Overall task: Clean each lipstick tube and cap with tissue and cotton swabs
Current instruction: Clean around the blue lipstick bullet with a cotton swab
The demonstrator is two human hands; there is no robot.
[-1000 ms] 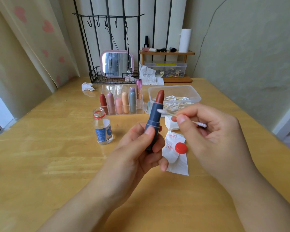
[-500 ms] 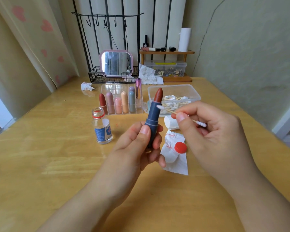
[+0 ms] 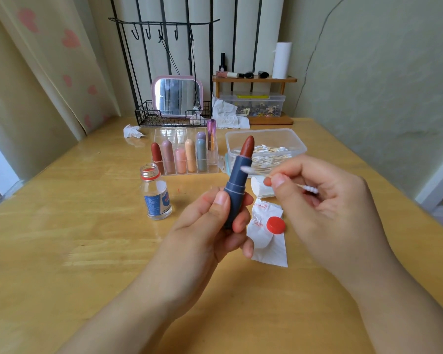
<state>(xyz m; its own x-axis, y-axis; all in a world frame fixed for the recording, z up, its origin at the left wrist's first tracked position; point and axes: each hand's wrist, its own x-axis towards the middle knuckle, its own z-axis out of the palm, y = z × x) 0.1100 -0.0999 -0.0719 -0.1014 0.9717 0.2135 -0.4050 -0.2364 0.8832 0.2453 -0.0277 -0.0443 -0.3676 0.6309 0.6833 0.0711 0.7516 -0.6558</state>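
My left hand (image 3: 215,226) grips a dark blue lipstick tube (image 3: 237,185) upright, its brown-red stick wound out at the top. My right hand (image 3: 317,198) pinches a cotton swab (image 3: 256,171) between thumb and forefinger; the swab's white tip touches the upper part of the tube, just below the stick. A stained tissue (image 3: 266,238) lies on the table under the hands, with a red bottle cap (image 3: 276,225) on it. Several capped lipsticks (image 3: 180,155) stand in a clear organizer (image 3: 187,134) behind.
An open small glass bottle (image 3: 156,195) with a blue label stands to the left. A clear tub of cotton swabs (image 3: 266,146) sits behind the tube. A mirror (image 3: 177,95), wire basket, wooden shelf and crumpled tissues (image 3: 132,131) line the table's far edge.
The swab tip has slid down from near the tube's rim to its upper barrel. My left hand has kept the tube almost still.
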